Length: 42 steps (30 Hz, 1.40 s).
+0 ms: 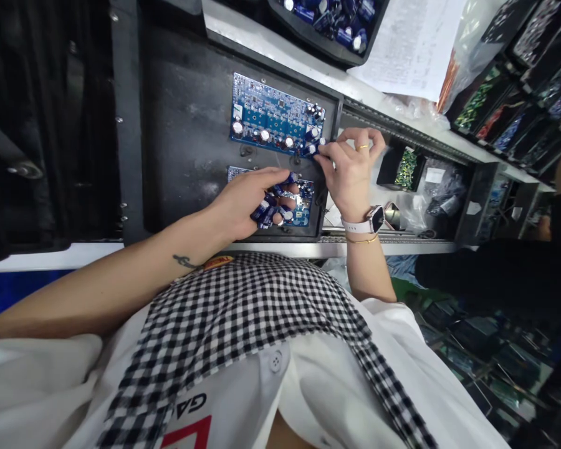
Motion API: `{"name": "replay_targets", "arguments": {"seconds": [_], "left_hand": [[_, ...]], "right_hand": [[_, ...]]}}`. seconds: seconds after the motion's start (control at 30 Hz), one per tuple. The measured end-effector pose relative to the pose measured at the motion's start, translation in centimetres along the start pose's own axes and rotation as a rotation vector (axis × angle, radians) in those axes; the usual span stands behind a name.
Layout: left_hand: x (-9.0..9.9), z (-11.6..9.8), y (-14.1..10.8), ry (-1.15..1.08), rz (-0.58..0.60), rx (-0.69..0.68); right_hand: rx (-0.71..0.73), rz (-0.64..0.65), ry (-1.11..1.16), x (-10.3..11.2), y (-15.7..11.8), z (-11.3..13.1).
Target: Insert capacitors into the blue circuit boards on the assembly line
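Note:
Two blue circuit boards lie in a black tray (182, 125). My right hand (350, 165) pinches a blue capacitor (321, 144) at the right end of the upper circuit board (275, 112), beside other capacitors standing there. Whether its leads are in the board I cannot tell. Over the lower circuit board (303, 215), my left hand (250, 199) is curled round several blue capacitors (265, 211), one of them between thumb and fingertip. That hand hides much of the lower board.
Beyond the tray stands a black bin (330, 28) of blue capacitors, with a printed sheet (406, 47) to its right. Bins of coloured parts (477, 106) line the right side. A conveyor chain (402, 134) runs past the tray. Another person's dark sleeve (490, 274) shows at far right.

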State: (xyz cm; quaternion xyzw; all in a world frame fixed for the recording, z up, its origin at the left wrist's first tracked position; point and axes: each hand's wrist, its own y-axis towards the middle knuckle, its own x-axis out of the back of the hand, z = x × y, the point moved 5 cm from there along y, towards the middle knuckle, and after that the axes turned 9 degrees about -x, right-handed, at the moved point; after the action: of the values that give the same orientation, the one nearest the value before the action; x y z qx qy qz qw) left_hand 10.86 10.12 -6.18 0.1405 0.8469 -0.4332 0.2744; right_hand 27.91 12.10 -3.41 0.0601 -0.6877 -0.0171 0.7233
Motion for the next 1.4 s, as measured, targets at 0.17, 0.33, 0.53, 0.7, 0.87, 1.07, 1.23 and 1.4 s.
{"name": "replay_targets", "arguments": {"seconds": [0.17, 0.33, 0.53, 0.7, 0.87, 1.07, 1.23, 1.4], "left_hand": [[-0.9, 0.4, -1.9, 0.035, 0.068, -0.002], [-1.1, 4.0, -4.9, 0.04, 0.15, 0.406], [-0.6, 6.1, -5.9, 0.134, 0.255, 0.476], [-0.2, 6.2, -6.0, 0.092, 0.29, 0.42], [0.2, 5.8, -6.1, 0.074, 0.238, 0.373], [0.6, 5.1, -5.4, 0.125, 0.124, 0.333], [0.7, 5.0, -5.7, 0.096, 0.106, 0.266], [-0.1, 5.8, -6.3, 0.072, 0.124, 0.371]], "right_hand": [[0.0, 0.17, 0.321, 4.3, -3.2, 3.0], [-0.076, 0.273, 0.416, 3.6, -7.2, 3.2], [-0.095, 0.284, 0.286, 0.5, -8.2, 2.4], [-0.007, 0.297, 0.184, 0.5, -8.1, 3.0], [0.106, 0.338, 0.089, 0.7, -8.1, 3.6], [0.297, 0.354, 0.086, 0.1, -7.6, 4.2], [-0.004, 0.254, 0.502, 2.9, -8.4, 4.4], [-0.102, 0.3, 0.644, 4.2, -10.4, 4.5]]}}
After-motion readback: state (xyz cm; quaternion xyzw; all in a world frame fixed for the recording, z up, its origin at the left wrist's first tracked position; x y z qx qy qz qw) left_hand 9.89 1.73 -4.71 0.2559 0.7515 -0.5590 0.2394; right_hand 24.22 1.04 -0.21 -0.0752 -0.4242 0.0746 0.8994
